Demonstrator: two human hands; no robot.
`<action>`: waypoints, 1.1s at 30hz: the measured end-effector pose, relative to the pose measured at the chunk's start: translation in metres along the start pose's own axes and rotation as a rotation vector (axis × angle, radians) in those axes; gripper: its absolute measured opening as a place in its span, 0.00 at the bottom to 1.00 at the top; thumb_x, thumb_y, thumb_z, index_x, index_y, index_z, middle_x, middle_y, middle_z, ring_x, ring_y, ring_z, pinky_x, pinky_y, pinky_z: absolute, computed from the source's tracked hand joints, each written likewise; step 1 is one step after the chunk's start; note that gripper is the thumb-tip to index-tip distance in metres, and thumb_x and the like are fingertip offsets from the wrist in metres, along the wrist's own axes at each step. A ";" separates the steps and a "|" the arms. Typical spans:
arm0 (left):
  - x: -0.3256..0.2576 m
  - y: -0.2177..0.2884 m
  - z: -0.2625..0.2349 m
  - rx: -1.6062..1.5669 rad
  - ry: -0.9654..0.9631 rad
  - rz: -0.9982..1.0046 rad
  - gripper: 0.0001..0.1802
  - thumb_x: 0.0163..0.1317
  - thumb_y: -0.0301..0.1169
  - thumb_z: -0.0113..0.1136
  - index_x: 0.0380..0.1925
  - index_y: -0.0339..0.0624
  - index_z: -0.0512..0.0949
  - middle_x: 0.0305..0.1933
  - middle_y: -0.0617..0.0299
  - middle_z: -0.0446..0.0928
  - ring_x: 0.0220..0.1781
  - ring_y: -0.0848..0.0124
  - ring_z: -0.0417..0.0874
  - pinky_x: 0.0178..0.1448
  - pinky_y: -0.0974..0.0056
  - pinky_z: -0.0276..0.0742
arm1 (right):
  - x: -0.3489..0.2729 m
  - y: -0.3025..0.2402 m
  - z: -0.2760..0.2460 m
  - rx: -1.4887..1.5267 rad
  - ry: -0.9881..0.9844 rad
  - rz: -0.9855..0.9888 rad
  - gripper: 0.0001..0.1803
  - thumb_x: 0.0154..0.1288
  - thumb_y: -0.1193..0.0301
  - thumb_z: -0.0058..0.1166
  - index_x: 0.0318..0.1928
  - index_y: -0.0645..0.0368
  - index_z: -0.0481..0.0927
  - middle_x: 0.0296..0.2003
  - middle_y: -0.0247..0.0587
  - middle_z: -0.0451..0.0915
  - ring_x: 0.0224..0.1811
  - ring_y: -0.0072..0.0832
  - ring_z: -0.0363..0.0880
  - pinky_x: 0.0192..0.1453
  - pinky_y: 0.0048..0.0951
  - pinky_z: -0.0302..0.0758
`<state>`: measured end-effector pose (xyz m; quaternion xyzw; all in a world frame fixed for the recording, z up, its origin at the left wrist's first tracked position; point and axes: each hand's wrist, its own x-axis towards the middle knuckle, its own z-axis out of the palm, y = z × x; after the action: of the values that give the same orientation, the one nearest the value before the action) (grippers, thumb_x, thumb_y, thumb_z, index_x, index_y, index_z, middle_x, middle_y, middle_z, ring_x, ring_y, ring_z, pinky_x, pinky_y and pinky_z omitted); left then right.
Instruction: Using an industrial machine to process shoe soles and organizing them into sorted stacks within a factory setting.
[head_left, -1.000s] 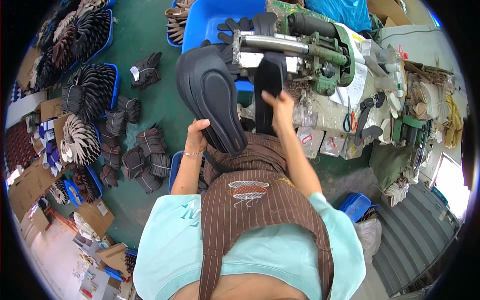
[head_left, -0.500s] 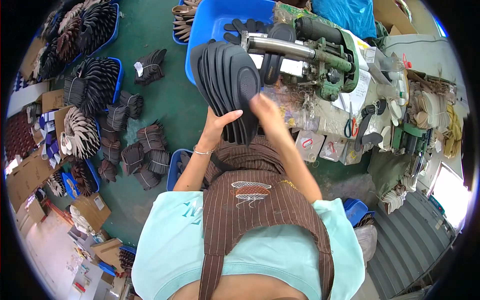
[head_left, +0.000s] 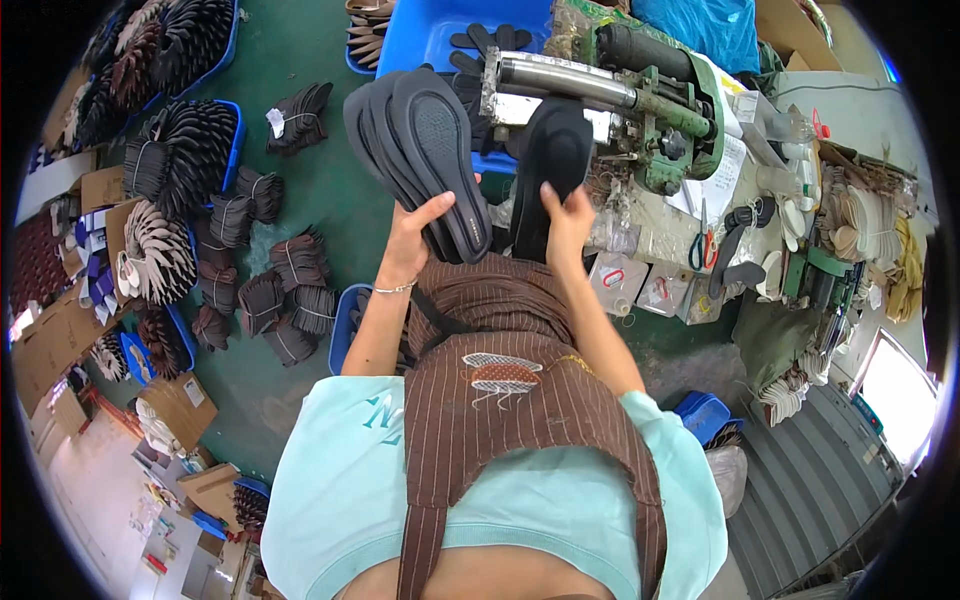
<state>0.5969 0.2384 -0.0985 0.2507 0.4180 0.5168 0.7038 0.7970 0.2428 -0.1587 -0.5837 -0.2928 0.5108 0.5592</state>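
My left hand (head_left: 408, 238) grips a fanned stack of black insoles (head_left: 437, 140) from below, its thumb lying across the top one near the narrow end. To the right of the stack, my right hand (head_left: 570, 225) pinches a single black insole (head_left: 555, 140), thumb on its face. That insole stands apart from the stack, its wide end up beside the green roller machine (head_left: 655, 110). More black insoles (head_left: 490, 40) lie in the blue bin (head_left: 425, 30) beyond my hands.
The machine sits on a worktable (head_left: 640, 225) with scissors (head_left: 703, 240) at its right side. Tied bundles of insoles (head_left: 300, 260) lie on the green floor at left, near blue bins (head_left: 238, 150) full of insoles. A blue plastic bag (head_left: 700, 30) rests behind the machine.
The stack has shifted left in my left hand. My right hand has moved right, away from the stack, and now holds one insole apart from it.
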 end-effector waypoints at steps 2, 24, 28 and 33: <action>-0.002 0.001 0.000 -0.097 -0.033 -0.029 0.27 0.57 0.30 0.53 0.54 0.24 0.64 0.52 0.40 0.73 0.55 0.53 0.75 0.59 0.55 0.73 | 0.036 -0.004 0.000 0.077 -0.064 0.040 0.12 0.59 0.76 0.58 0.44 0.65 0.78 0.40 0.34 0.80 0.40 0.18 0.75 0.49 0.23 0.70; -0.003 -0.005 0.017 -0.116 0.063 0.001 0.25 0.55 0.25 0.60 0.53 0.30 0.67 0.48 0.54 0.76 0.50 0.67 0.76 0.57 0.63 0.70 | 0.011 -0.023 0.002 0.101 0.027 0.264 0.11 0.60 0.82 0.52 0.44 0.66 0.72 0.35 0.40 0.79 0.36 0.22 0.78 0.40 0.20 0.74; 0.000 -0.024 0.001 0.026 0.178 0.006 0.24 0.54 0.26 0.62 0.51 0.31 0.70 0.47 0.55 0.76 0.50 0.68 0.76 0.57 0.65 0.70 | 0.034 -0.055 0.027 0.117 -0.173 0.297 0.14 0.65 0.68 0.53 0.41 0.70 0.74 0.32 0.37 0.79 0.31 0.19 0.76 0.37 0.20 0.72; -0.001 -0.008 0.021 0.345 0.097 0.065 0.23 0.59 0.26 0.57 0.54 0.32 0.67 0.51 0.54 0.74 0.50 0.64 0.78 0.56 0.62 0.73 | -0.027 -0.039 0.028 -0.171 -0.137 0.304 0.07 0.61 0.74 0.57 0.38 0.62 0.75 0.28 0.29 0.77 0.28 0.13 0.72 0.31 0.17 0.68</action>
<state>0.6190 0.2361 -0.0930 0.3558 0.5255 0.4715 0.6124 0.7715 0.2361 -0.1099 -0.6304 -0.2813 0.6012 0.4026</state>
